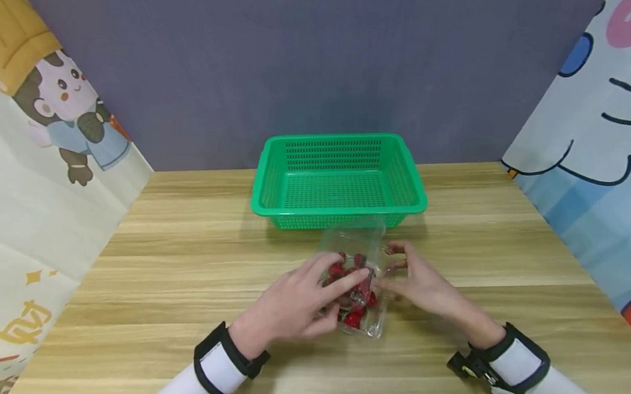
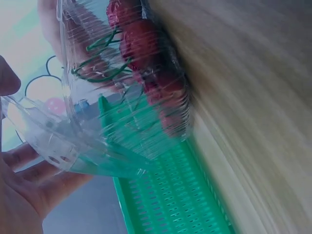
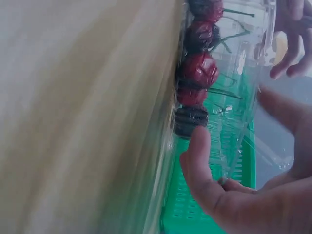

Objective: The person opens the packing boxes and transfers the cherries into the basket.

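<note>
A clear plastic box point(image 1: 375, 328) with dark red cherries point(image 1: 354, 318) stands on the table in front of the green basket. Its transparent lid point(image 2: 63, 146) slants up from the box in the left wrist view. Over the box reaches my left hand point(image 1: 301, 298), index finger fairly straight; whether its fingers touch the lid is unclear. At the far right side my right hand point(image 1: 416, 281) holds the box with curved fingers. In the right wrist view its thumb point(image 3: 199, 146) presses the side wall near the cherries, green stems showing inside.
The green perforated basket point(image 1: 338, 212) stands close behind the box, near the dark back wall point(image 1: 323, 65). Wood-grained table point(image 1: 181, 261) extends to both sides. Cartoon-printed sheets point(image 1: 76, 116) flank it left and right.
</note>
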Tool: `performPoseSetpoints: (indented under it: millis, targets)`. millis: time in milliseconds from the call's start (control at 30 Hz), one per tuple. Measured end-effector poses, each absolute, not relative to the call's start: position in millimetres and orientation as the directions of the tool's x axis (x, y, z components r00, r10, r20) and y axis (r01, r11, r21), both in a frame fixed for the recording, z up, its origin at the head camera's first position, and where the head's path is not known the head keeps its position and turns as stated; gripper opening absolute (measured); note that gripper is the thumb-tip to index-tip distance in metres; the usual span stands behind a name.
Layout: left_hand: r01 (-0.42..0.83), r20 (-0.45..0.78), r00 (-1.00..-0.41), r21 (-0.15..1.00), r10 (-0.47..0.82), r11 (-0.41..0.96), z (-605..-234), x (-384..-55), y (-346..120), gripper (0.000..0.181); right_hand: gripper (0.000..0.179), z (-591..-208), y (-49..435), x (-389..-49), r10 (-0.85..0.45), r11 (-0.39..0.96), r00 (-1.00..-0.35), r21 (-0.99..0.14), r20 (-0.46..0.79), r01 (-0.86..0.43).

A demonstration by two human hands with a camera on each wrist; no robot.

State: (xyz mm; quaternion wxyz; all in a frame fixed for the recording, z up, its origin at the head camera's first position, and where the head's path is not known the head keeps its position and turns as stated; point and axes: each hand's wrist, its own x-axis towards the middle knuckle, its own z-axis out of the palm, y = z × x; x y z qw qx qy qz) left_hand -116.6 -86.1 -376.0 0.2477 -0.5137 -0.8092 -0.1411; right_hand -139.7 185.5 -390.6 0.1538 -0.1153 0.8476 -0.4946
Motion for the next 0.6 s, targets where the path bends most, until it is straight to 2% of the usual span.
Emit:
performPoseSetpoints:
  millis: [100,300,433,600]
  targets:
    - [0.908,0.56,-0.349,0.003,0.751,0.42,-375,-119,-87,0.079,0.07,-389,185,-141,-0.329,0.47,-0.936,-0.881,-0.123,-0.049]
    - [0.915,0.597,-0.333,0.019,0.73,0.402,-373,-123,-90,0.077,0.049,-383,187,-145,-0.316,0.521,-0.946,-0.846,-0.067,-0.114]
    - [0.919,0.621,-0.317,0.014,0.717,0.394,-372,-126,-92,0.073,0.05,-381,190,-149,-0.296,0.581,-0.955,-0.799,-0.029,-0.156]
    - [0.911,0.635,-0.336,0.031,0.695,0.412,-371,-128,-95,0.07,0.054,-379,195,-153,-0.331,0.567,-0.943,-0.808,-0.044,-0.161]
